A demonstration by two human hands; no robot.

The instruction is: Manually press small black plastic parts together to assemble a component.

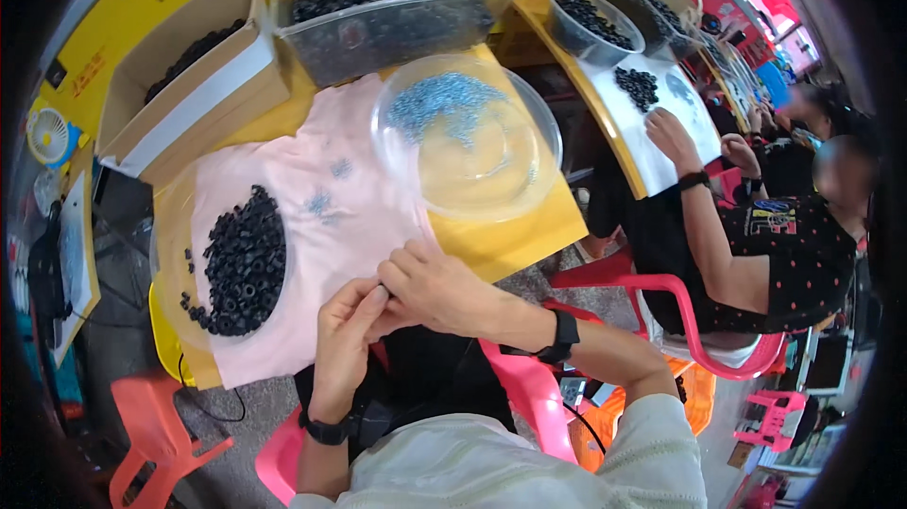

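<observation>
**Hands meet over pink cloth at a yellow worktable**

Yellow tabletop [515,235] carries a pink cloth [359,178] with a heap of black rings [244,263] on its left part. At the cloth's near edge the left hand [345,339] and right hand [430,287] touch, fingertips pinched together on something too small to make out. Beyond them sits a clear round bowl [468,136] with small grey screws [439,103], a few loose screws [323,202] on the cloth, a clear tub [392,13] of rings, and a cardboard box [194,74]. To the right, another person's hand [671,136] rests at the next table.
</observation>
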